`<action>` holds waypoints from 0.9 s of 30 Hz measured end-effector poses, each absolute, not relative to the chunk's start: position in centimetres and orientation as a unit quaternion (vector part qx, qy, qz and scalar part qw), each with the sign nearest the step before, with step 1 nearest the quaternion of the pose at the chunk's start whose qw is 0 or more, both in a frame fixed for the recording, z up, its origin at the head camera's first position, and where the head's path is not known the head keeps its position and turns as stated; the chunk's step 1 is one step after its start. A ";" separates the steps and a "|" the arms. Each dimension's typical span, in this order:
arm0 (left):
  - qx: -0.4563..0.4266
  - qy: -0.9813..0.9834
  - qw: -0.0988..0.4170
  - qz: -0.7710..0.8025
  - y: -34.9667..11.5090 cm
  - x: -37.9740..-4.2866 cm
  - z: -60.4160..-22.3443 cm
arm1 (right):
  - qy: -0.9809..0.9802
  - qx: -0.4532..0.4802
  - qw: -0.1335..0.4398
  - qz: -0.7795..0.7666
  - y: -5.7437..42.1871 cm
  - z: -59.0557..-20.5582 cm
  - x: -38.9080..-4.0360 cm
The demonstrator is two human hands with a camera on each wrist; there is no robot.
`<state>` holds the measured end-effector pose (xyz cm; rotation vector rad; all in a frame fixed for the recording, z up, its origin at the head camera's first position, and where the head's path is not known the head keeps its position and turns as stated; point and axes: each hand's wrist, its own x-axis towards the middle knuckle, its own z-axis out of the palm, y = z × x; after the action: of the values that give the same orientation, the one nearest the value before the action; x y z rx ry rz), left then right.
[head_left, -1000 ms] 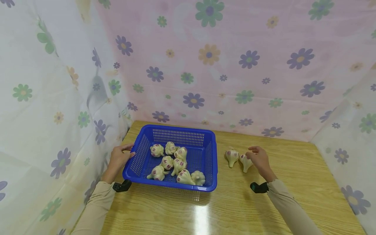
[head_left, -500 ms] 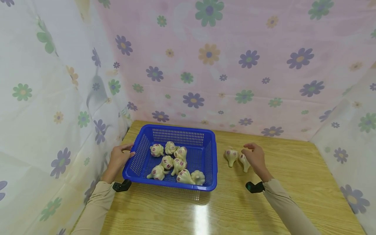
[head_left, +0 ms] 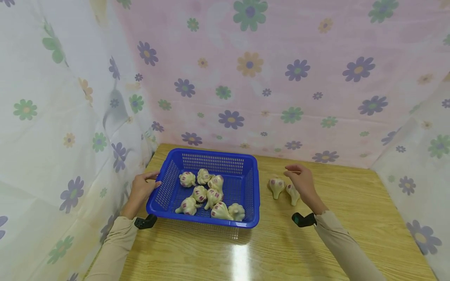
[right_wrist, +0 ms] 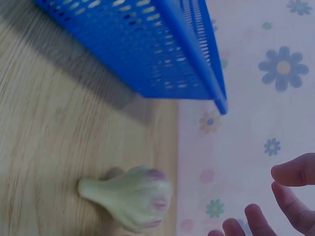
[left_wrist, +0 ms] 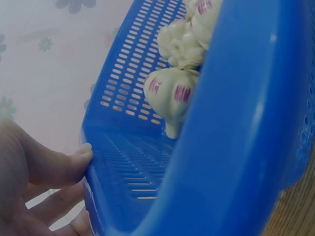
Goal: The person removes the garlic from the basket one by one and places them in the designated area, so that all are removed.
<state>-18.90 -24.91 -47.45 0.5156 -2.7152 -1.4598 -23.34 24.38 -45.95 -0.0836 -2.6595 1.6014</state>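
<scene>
A blue plastic basket (head_left: pixel 207 221) holds several garlic bulbs (head_left: pixel 200 193), whitish with purple patches. My left hand (head_left: pixel 141 192) grips its left rim; in the left wrist view the thumb (left_wrist: pixel 61 166) lies on the edge and the other fingers are outside the wall. To the right of the basket, two more garlic bulbs, one nearer the basket (head_left: pixel 276 185) and one beside it (head_left: pixel 292 193), lie on the table. Over the second bulb hovers my right hand (head_left: pixel 304 184), holding nothing, fingers loosely bent. The right wrist view shows a single garlic bulb (right_wrist: pixel 130 197) below its fingers.
The wooden table (head_left: pixel 197 249) has a bright reflection in front of the basket. A pink flowered cloth (head_left: pixel 263 117) hangs along its back edge, with white flowered cloths at the left (head_left: pixel 45 156) and right (head_left: pixel 429 164).
My right hand has moved left and slightly farther away, over the two loose garlic bulbs. The left hand stays on the basket rim, and the basket and bulbs keep their places.
</scene>
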 end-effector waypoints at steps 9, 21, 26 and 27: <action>0.165 -0.867 0.010 -0.470 -24.9 -18.8 -47.4 | -0.823 0.013 -0.042 0.567 21.8 -44.2 -23.3; 0.167 -0.865 0.016 -0.473 -24.8 -18.8 -47.5 | -0.803 0.060 -0.080 0.588 17.1 -43.4 -23.1; 0.168 -0.868 0.021 -0.467 -24.6 -18.9 -47.4 | -0.789 0.077 -0.101 0.601 15.5 -43.4 -23.1; 0.168 -0.868 0.022 -0.467 -24.6 -18.9 -47.3 | -0.787 0.079 -0.105 0.603 15.2 -43.4 -23.2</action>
<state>-18.89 -24.62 -47.33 0.5192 -2.6890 -1.4484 -23.18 15.19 -43.39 0.2677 -2.6534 2.0321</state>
